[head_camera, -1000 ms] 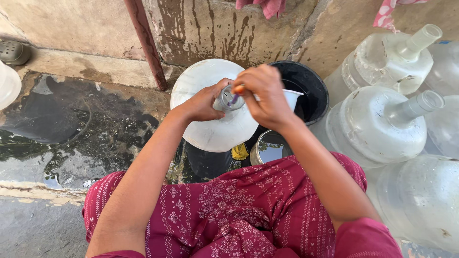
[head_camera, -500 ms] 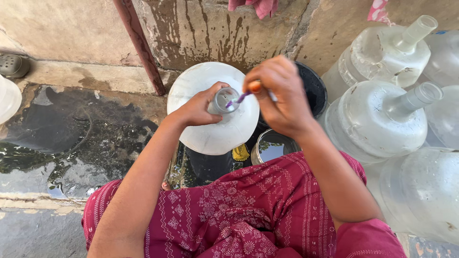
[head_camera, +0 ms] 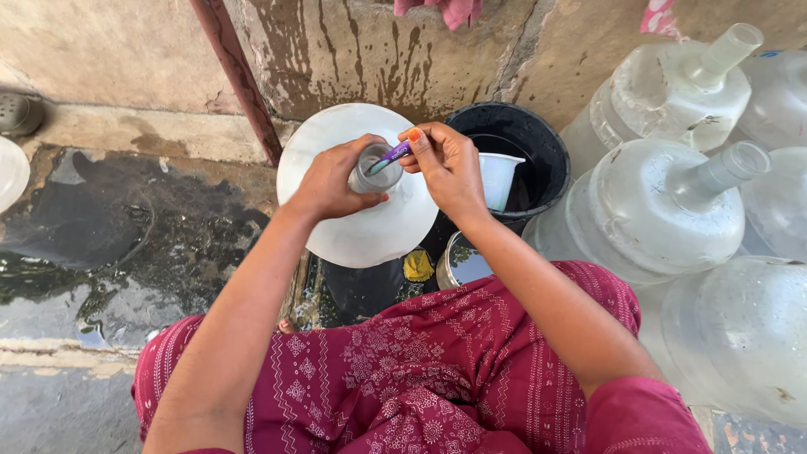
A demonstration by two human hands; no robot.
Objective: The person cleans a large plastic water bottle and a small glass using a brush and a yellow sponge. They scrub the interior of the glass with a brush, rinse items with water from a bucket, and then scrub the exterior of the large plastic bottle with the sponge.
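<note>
A large clear water jug (head_camera: 370, 227) stands upright in front of my knees, seen from above. My left hand (head_camera: 332, 181) grips its open neck (head_camera: 376, 168). My right hand (head_camera: 445, 164) pinches a thin purple-handled tool (head_camera: 392, 154), and the tool's tip reaches down into the jug's mouth. What the tip looks like inside the neck is hidden.
A black bucket (head_camera: 538, 143) with a white plastic cup (head_camera: 498, 178) stands just right of the jug. Several big clear jugs (head_camera: 664, 210) crowd the right side. A small metal bowl (head_camera: 464, 262) and a yellow scrap (head_camera: 418, 266) lie near my knees. Wet concrete (head_camera: 92, 227) spreads left, a stained wall (head_camera: 353, 50) behind.
My right hand has shifted and lowered slightly, turning the purple tool in the jug's neck. My left hand has kept its grip on the neck.
</note>
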